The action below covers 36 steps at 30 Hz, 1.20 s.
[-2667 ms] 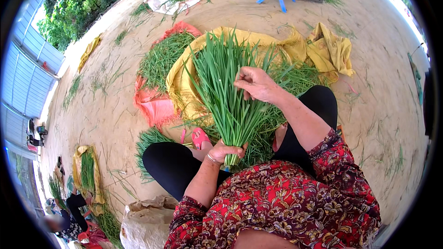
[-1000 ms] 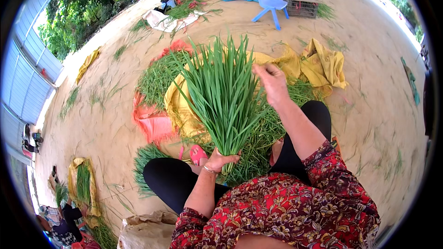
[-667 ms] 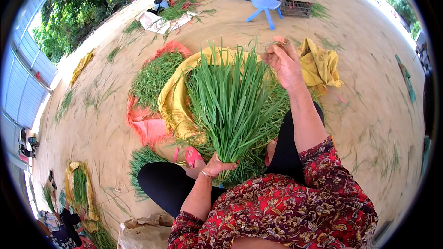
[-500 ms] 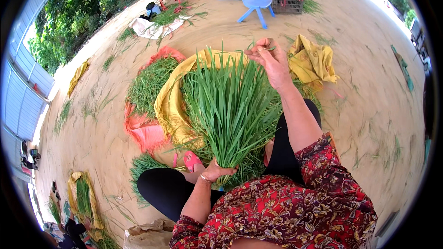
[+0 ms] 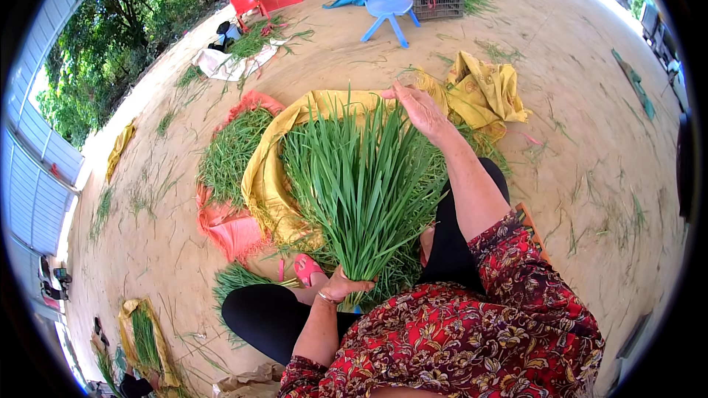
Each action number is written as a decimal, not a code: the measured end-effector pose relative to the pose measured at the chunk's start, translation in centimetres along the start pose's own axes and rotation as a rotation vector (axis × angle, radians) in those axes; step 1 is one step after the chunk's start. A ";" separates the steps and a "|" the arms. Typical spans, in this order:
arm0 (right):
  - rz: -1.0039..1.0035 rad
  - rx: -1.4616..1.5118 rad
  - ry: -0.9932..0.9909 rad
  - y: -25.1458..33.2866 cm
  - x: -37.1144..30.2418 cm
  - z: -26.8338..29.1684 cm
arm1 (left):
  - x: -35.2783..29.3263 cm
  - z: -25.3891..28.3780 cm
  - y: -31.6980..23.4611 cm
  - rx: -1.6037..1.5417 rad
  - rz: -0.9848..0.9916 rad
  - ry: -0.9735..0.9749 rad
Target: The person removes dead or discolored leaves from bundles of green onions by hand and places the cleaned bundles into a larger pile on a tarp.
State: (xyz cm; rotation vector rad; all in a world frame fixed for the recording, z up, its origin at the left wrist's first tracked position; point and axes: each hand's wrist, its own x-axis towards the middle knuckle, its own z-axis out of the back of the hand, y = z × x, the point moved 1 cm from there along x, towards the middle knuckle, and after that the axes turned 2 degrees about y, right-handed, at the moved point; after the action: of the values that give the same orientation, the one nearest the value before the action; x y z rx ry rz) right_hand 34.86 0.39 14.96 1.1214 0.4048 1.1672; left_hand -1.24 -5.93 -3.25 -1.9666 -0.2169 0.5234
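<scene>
greens [image 5: 363, 191] clasped low in left hand [image 5: 341, 284]

The person [image 5: 442, 324] has 2 hands [image 5: 344, 285], 1 bracelet [image 5: 326, 298] and 1 held green bunch [image 5: 363, 199]. There is 1 red chair [image 5: 245, 6] and 1 crate [image 5: 436, 4].

Through one fisheye we look down and forward from the head, close above the shirt [image 5: 450, 335] at the frame's bottom.

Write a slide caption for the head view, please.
Left hand grips a green leafy bunch; right hand hovers near its top.
</scene>
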 end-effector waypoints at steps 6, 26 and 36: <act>0.006 0.240 -0.091 -0.1 0.3 -0.2 | 0.3 0.0 0.1 0.032 0.054 0.028; -0.283 0.427 0.315 -0.5 0.7 -1.8 | 0.6 0.5 2.5 0.128 0.066 0.103; -0.199 0.495 0.377 -0.2 -0.4 -1.8 | 0.8 0.6 2.6 0.077 0.106 0.131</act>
State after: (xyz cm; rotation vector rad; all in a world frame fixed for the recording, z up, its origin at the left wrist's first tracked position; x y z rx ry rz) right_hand 33.38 0.90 13.87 1.2430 1.1186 1.1292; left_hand -1.05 -6.29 -6.02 -1.9367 -0.0100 0.4627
